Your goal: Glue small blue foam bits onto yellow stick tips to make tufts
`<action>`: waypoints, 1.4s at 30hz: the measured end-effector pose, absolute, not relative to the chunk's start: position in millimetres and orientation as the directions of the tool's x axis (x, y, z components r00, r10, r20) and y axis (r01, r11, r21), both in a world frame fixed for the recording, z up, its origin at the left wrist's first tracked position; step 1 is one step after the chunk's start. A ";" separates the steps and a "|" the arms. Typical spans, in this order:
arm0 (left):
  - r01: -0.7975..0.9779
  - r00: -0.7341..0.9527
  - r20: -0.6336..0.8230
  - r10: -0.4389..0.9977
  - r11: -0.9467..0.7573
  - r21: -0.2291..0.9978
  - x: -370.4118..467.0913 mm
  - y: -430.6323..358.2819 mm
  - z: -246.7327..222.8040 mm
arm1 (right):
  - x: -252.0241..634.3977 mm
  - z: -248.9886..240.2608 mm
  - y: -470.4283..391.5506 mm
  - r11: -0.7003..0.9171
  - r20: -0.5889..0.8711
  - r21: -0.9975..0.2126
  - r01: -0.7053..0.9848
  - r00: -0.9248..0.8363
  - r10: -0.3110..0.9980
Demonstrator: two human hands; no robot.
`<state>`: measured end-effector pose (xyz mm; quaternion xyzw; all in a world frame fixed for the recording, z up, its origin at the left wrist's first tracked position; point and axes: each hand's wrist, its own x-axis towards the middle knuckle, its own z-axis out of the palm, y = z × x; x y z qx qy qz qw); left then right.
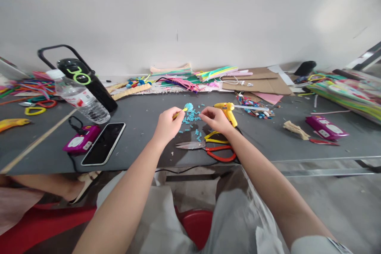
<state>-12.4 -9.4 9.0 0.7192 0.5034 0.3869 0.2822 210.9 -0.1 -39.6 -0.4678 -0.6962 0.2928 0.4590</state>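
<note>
My left hand is closed around a thin yellow stem with a light-blue tuft at its tip. To its right, my right hand is bent in a pinch over the tabletop; whatever sits between its fingertips is too small to make out. Short blue cut pieces lie scattered between the two hands. Just below them rest large scissors with red and yellow handles, blades pointing left. A yellow glue gun with a clear stick lies right behind my right hand.
On the left stand a water bottle and black flask, near a phone and purple power box. Pipe cleaners and cardboard line the low wall. Another purple box sits right. A person's foot shows lower left.
</note>
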 end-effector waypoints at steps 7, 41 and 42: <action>0.511 0.189 0.264 0.946 -0.324 0.796 -12.5 -9.0 9.5 | 210.2 -39.3 -0.8 0.390 0.364 -0.837 0.383 -0.141 0.921; 0.515 0.216 0.256 0.942 -0.333 0.790 -18.2 -8.1 13.6 | 213.0 -44.0 -2.6 0.429 0.300 -0.781 0.454 -0.329 0.895; 0.518 0.230 0.245 0.942 -0.332 0.789 -19.6 -7.6 14.5 | 213.9 -43.8 -2.9 0.444 0.284 -0.763 0.470 -0.373 0.883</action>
